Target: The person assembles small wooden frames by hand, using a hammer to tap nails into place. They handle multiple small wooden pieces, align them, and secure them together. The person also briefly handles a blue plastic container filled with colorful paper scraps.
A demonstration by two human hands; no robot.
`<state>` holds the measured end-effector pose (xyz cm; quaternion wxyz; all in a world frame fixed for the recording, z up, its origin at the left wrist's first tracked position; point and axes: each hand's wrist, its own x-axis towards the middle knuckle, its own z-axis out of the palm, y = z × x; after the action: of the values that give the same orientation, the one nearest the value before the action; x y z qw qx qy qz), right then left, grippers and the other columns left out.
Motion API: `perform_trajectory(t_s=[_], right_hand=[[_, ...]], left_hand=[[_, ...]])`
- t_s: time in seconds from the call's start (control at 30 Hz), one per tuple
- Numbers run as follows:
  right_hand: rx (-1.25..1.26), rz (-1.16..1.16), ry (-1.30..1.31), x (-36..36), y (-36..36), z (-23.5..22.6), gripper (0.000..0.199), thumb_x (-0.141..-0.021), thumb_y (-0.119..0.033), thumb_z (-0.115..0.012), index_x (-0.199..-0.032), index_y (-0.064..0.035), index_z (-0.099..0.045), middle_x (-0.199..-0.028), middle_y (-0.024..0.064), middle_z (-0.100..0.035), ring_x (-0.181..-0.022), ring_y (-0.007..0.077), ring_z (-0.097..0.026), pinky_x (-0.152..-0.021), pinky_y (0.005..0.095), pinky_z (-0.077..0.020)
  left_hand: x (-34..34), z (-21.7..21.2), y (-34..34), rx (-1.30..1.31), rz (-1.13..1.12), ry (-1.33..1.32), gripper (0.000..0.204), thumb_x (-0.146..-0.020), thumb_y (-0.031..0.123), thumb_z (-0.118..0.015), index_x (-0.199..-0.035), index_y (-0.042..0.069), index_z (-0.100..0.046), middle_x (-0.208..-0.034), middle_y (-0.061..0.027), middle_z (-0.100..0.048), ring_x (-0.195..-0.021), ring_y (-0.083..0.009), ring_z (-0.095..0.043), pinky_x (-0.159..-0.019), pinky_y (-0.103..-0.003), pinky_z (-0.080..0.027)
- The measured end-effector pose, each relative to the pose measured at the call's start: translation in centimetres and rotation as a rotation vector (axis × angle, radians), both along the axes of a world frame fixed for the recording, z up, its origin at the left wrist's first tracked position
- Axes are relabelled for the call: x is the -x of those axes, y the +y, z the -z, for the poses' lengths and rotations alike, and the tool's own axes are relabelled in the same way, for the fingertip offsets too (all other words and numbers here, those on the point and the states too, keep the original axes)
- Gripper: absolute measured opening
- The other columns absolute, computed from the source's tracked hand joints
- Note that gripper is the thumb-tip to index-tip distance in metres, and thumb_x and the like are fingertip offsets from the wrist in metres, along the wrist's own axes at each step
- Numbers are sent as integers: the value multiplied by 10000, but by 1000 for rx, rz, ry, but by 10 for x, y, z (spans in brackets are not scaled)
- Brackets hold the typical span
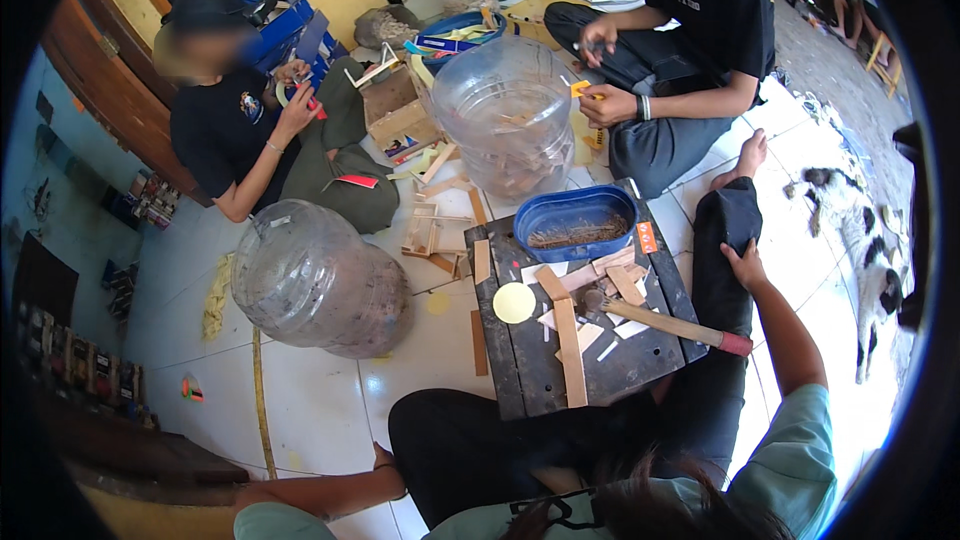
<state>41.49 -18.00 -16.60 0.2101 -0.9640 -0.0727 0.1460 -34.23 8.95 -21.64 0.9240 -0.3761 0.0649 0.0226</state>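
My right hand rests on my right leg, its fingers apart and holding nothing. At lower left my left hand is beside my left knee, mostly hidden by the dark trousers, so its fingers do not show. Between my legs stands a low black work table. On it lie a hammer with a wooden handle and red end, a long wooden strip, a pale yellow disc and several wood scraps. A blue oval tub with small brown pieces in it sits at the table's far end.
Two large clear plastic containers stand beyond the table. One person at far left and another at far right handle small pieces. Small wooden frames lie on the tiles. A black-and-white cat lies at right.
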Motion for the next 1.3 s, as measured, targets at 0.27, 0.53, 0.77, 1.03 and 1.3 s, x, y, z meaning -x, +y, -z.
perform_trajectory(t_s=[0.27,0.53,0.77,1.03,1.3], right_hand=[[2,27,-153,2,8,9,985,-750,-585,-617,-1430,7,-221,-1370,252,-397,-1245,364,-432,-1033,410,-358],[-17,45,-207,8,9,6,912,-770,-555,-603,-1417,-2,-274,-1343,236,-440,-1219,357,-463,-1010,415,-378],[-27,41,-218,12,7,3,903,-773,-563,-595,-1415,-9,-285,-1347,238,-435,-1227,354,-455,-1015,416,-371],[-31,79,-240,17,10,0,884,-767,-558,-602,-1411,-27,-311,-1341,220,-451,-1231,349,-455,-1017,409,-372],[-50,98,-240,20,10,-1,871,-763,-549,-611,-1407,-37,-325,-1342,212,-456,-1226,341,-463,-1013,407,-378]], left_hand=[[50,47,-72,-72,-116,-44,663,-911,441,-472,-1424,55,-305,-1476,-128,-309,-1366,-256,-272,-1104,-389,-239],[0,7,-112,-1123,594,730,656,-911,441,-471,-1418,54,-313,-1467,-127,-318,-1358,-255,-282,-1099,-388,-246],[-18,-1,-113,-1252,742,691,650,-912,441,-470,-1412,53,-320,-1459,-127,-326,-1350,-255,-290,-1095,-387,-251],[-18,-3,-115,-1270,787,675,643,-913,441,-469,-1405,52,-328,-1451,-126,-335,-1342,-254,-299,-1089,-387,-257],[-8,-7,-123,-1237,766,669,637,-913,441,-469,-1399,51,-336,-1442,-125,-344,-1334,-254,-308,-1084,-386,-263]])
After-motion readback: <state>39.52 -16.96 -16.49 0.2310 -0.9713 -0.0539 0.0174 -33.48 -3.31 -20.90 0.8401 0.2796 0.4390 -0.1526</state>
